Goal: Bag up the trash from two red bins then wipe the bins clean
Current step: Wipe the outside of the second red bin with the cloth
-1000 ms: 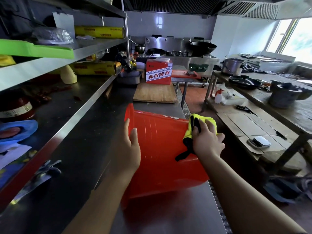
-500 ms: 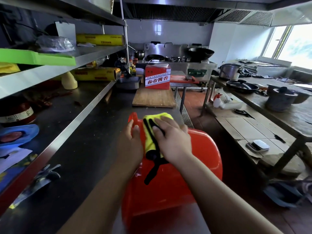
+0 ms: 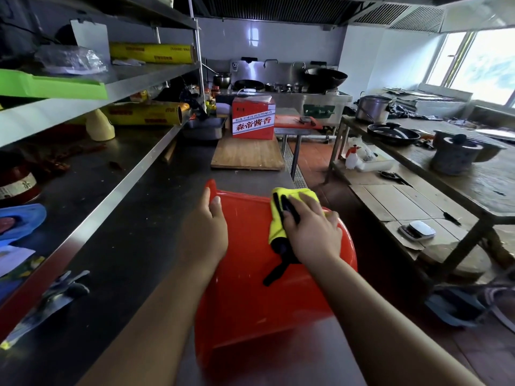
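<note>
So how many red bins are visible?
1. The red bin lies tipped on the steel counter, left hand resting on it, right hand pressing a yellow cloth on it. Another may be hidden.

**One carton I can read**

At the far end of the wooden board (image 3: 246,158) in front of me stands a red carton (image 3: 253,111). Its white band (image 3: 253,126) carries four large red characters: 森帝酱香. A line of smaller characters runs just above them, too fine for me to read. The upper yellow roll (image 3: 152,52), the lower yellow roll (image 3: 145,115) and the jar label (image 3: 16,188) at my far left all bear print too blurred to read.
</note>
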Demonstrator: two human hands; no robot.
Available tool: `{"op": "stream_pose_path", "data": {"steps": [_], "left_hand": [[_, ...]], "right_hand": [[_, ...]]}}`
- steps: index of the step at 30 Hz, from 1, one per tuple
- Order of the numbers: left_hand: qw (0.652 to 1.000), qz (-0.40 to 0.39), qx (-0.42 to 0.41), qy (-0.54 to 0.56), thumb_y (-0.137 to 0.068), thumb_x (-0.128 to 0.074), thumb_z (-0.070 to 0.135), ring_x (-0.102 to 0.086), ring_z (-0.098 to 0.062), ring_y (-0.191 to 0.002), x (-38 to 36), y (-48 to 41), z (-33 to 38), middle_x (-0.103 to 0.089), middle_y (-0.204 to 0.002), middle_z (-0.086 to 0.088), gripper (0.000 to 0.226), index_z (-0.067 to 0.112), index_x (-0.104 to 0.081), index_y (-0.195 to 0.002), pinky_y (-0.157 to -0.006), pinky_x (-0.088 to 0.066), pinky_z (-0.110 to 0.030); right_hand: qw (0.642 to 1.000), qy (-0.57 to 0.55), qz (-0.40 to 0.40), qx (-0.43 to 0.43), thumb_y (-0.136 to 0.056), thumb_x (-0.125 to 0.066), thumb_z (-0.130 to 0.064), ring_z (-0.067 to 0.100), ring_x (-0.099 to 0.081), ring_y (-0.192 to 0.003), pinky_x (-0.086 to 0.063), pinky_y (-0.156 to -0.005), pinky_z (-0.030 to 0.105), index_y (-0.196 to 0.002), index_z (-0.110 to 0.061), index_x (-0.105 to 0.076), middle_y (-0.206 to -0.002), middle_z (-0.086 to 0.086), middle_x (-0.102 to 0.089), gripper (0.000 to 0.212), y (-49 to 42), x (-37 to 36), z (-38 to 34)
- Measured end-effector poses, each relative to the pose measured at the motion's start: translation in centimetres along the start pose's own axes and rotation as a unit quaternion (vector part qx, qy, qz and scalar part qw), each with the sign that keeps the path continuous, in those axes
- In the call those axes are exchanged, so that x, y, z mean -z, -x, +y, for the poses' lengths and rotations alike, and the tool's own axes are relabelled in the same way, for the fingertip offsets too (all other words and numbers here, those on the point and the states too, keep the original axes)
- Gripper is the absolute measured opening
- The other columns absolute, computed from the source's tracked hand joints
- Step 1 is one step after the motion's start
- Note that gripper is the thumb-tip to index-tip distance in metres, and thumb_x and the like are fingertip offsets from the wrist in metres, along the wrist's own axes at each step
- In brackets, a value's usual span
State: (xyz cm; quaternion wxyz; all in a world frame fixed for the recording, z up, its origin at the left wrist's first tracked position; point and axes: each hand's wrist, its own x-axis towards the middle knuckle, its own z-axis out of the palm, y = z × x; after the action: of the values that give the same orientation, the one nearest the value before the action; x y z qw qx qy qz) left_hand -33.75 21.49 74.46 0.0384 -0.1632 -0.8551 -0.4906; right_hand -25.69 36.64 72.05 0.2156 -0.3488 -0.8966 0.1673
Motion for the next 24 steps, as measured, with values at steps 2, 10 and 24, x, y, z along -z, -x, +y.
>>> {"op": "stream_pose_path", "data": {"steps": [2, 10, 24], "left_hand": [[1.000, 0.020, -0.009, -0.018, -0.103, -0.028, 0.032, -0.040, -0.022, -0.131, -0.3, -0.2, 0.0, -0.042, -0.144, -0.009, 0.046, 0.017, -0.032, -0.146, -0.103, -0.033, -0.031], [0.999, 0.043, -0.016, -0.027, -0.102, -0.029, 0.030, -0.048, -0.024, -0.121, -1.0, -1.3, -0.5, -0.045, -0.136, -0.013, 0.043, 0.015, -0.038, -0.142, -0.096, -0.038, -0.030], [0.996, 0.032, -0.047, -0.065, -0.102, -0.031, 0.024, -0.041, -0.028, -0.128, -0.4, -2.3, -0.9, -0.045, -0.138, -0.018, 0.043, 0.007, -0.041, -0.140, -0.103, -0.029, -0.030]], "right_hand": [[0.999, 0.006, 0.004, -0.052, -0.095, -0.040, -0.050, 0.034, -0.036, -0.119, -0.034, -0.093, 0.042, -0.137, -0.047, -0.039, -0.151, -0.019, -0.029, 0.042, -0.9, 0.4, 2.7], [0.995, 0.027, 0.023, -0.093, -0.097, -0.034, -0.048, 0.036, -0.035, -0.115, -0.031, -0.091, 0.044, -0.133, -0.045, -0.042, -0.148, -0.014, -0.034, 0.037, -1.5, -0.2, 1.2], [0.998, -0.004, -0.005, 0.070, -0.097, -0.035, -0.052, 0.031, -0.033, -0.119, -0.032, -0.092, 0.041, -0.140, -0.047, -0.034, -0.152, -0.022, -0.021, 0.043, 1.9, -1.4, -2.3]]}}
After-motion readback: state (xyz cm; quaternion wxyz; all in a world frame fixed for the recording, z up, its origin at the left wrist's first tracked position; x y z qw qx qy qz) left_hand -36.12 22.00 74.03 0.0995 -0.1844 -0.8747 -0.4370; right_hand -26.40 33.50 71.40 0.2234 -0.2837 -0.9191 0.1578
